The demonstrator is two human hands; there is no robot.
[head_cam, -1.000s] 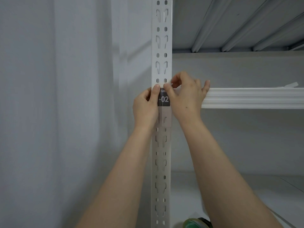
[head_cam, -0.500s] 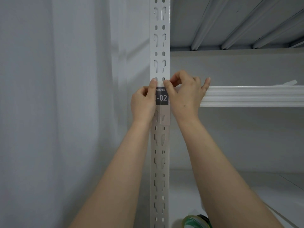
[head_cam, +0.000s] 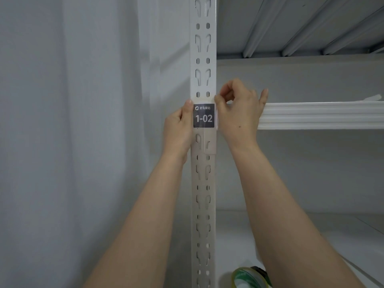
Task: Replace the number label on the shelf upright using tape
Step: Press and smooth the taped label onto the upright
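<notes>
White slotted shelf upright (head_cam: 202, 48) running top to bottom through the middle of the view; dark square number label (head_cam: 203, 116) reading 1-02 set flat on its front face, level with the front lip of the white shelf (head_cam: 320, 116) to the right; clear tape (head_cam: 204, 140) over the label, edges showing just above it as a pale curved strip and below it as a glossy rectangle reaching down over the next pair of slots. Left hand (head_cam: 178, 129) against the left edge of the upright, thumb pressed along the left border of the label, other fingers wrapped behind the post and hidden, so closed around the upright rather than holding anything loose. Right hand (head_cam: 239, 113) at the right edge of the upright, thumb and forefinger pinched together at the top right corner of the label where the tape edge lies; remaining fingers curled, little finger stretched toward the shelf lip; whether a tape end sits in the pinch, impossible to tell. Both forearms bare, rising from the bottom of the frame. Roll of tape (head_cam: 250, 277) with green print lying on the lower shelf (head_cam: 332, 235) at the bottom edge, just beside the right forearm, partly cut off. Pale grey wall or curtain (head_cam: 72, 142) filling the left half. Ribbed underside of an upper shelf (head_cam: 301, 23) at top right.
</notes>
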